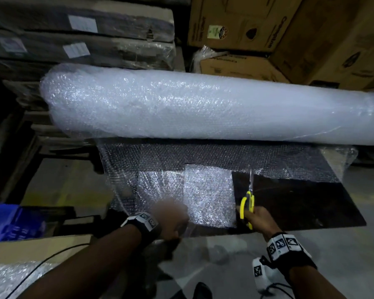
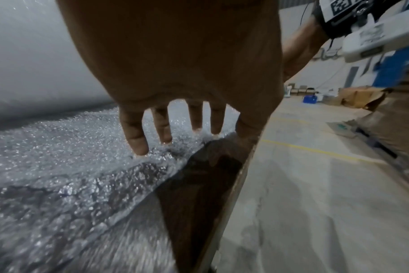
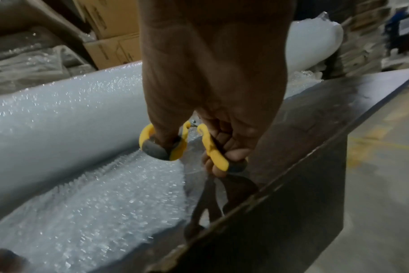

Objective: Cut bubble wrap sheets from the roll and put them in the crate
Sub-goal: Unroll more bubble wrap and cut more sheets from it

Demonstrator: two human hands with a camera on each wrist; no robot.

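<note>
The roll of bubble wrap [image 1: 203,106] is lying lengthwise across the far side of a dark tabletop [image 1: 300,203], with its loose end unrolled toward the person. The unrolled bubble wrap sheet [image 1: 207,195] is lying flat on the tabletop, reaching its near edge. The left hand [image 1: 171,219] is pressing down on the sheet near that edge; in the left wrist view its fingers [image 2: 134,133] are extending straight and spread apart, with the fingertips touching the bubble surface, so the hand is flat and gripping nothing. The right hand [image 1: 257,219] is holding a pair of yellow-handled scissors [image 1: 247,203]; in the right wrist view the thumb is passing through one handle loop and the curled fingers [image 3: 224,153] are wrapping the other, so the hand is clamped on the scissors. The scissors are pointing away from the person toward the roll, just beside the right edge of the sheet, and the blades are meeting the strip of wrap nearer the roll; the blade tips are too thin to show whether they are parted. A blue crate [image 1: 11,221] is sitting on the floor to the person's left, well apart from the sheet. Cardboard boxes [image 1: 257,22] and wrapped flat packs [image 1: 80,31] are standing stacked behind the roll. The floor [image 1: 225,266] is grey concrete.
</note>
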